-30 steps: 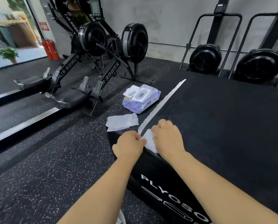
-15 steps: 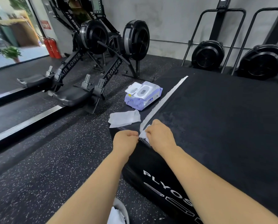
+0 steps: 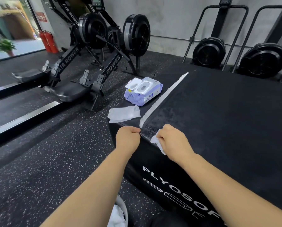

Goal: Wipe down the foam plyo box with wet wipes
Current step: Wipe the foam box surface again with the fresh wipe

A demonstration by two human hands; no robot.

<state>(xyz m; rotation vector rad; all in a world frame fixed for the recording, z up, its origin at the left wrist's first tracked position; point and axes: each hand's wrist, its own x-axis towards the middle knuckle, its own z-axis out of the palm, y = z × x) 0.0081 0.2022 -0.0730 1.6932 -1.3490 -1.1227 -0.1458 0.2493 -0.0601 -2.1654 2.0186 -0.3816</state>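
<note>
Head view looks down on a black foam box (image 3: 227,120) standing on the speckled floor (image 3: 46,161), with white lettering on its near side. The left hand (image 3: 128,139) is curled tight at the near corner, its fingertips pinching the near end of a white strip (image 3: 166,95) that runs along a seam in the top. Just right of it, the right hand (image 3: 174,142) has its fingers bent round a crumpled wipe (image 3: 155,140), which is pressed on the box's near edge; part of the wipe hangs down the front face. The top glistens between the two hands.

Left of the strip, a second wipe (image 3: 124,113) lies flat on the top at its left edge. Behind it sits a purple pack (image 3: 143,92) with its lid flipped open.

Two rowers (image 3: 94,46) stand on the floor beyond the box, red extinguishers (image 3: 48,41) by the window. A bin (image 3: 120,210) holding white wipes shows at the bottom edge.
</note>
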